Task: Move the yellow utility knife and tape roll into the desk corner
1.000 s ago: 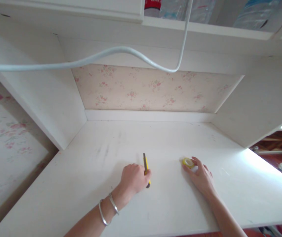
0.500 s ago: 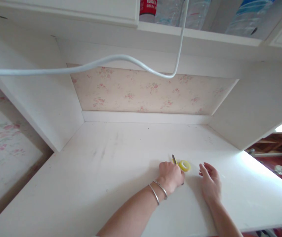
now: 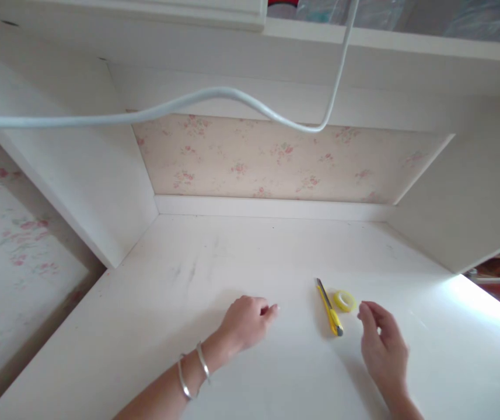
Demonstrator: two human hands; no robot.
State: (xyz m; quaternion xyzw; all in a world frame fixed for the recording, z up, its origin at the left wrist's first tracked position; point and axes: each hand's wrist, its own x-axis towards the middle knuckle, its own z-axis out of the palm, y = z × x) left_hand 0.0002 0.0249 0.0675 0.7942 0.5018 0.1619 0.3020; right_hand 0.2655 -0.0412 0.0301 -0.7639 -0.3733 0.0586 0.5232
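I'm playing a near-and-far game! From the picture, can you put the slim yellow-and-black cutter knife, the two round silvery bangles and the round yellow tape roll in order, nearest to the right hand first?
In the head view, from the right hand:
1. Tape roll: just to its left.
2. Cutter knife: just left of the tape roll.
3. Bangles: farthest left, behind the left hand.

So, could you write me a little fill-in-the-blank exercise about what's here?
1. The tape roll is coloured ____.
2. The left wrist wears ____ silver bangles.
3. The utility knife lies between the tape roll and the ____ hand.
4. The wallpaper is patterned with pink ____.

Missing words: yellow; two; left; flowers.
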